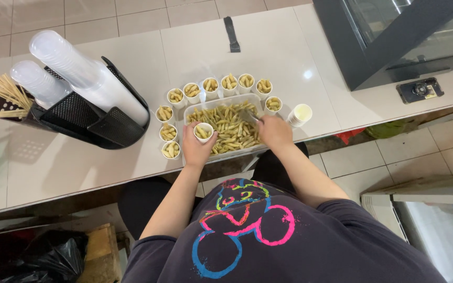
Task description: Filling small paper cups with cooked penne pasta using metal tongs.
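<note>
Far left on the pale surface [79,167]: a black mesh holder [87,118] with stacked clear lids [72,65] and a bundle of wooden skewers [3,94], untouched. Next along, an arc of small white cups [171,150] curving from 9 o'clock up over 12 o'clock to 2 o'clock around the clear tray [191,112], ten in all, each already filled with short tan snack pieces. Left hand [197,147] at the tray's 8 o'clock corner, closed around one more cup [203,131], partly filled. Snack pieces [229,131] in the tray lying deep, plenty left to portion. Right hand [274,131] at the tray's 3 o'clock edge, clamped on metal tongs [248,116] dipped into the pile. At 2 o'clock just beyond, a stack of empty cups [300,114] waiting on its side. By these signs, likely about midway.
</note>
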